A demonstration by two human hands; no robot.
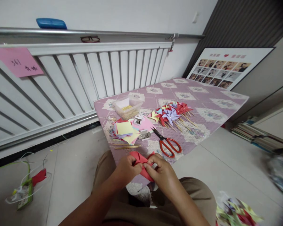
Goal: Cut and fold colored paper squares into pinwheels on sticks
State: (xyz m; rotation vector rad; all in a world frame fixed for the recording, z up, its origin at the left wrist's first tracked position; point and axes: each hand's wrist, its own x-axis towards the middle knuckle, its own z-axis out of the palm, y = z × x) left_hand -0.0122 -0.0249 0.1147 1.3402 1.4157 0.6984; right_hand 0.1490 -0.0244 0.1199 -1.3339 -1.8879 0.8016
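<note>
Between my two hands, above my lap, is a red paper pinwheel with folded blades. My left hand pinches its left side, and my right hand grips the right side with the thumb near the middle. Scissors with red handles lie just beyond my hands on the table. A stack of coloured paper squares sits to the left, with several thin wooden sticks in front of it. Finished pinwheels on sticks lie piled farther right.
A clear plastic box holding sticks stands at the back of the cloth-covered table. Behind runs a white radiator. A power strip with cables lies on the floor at left; more paper pieces are at lower right.
</note>
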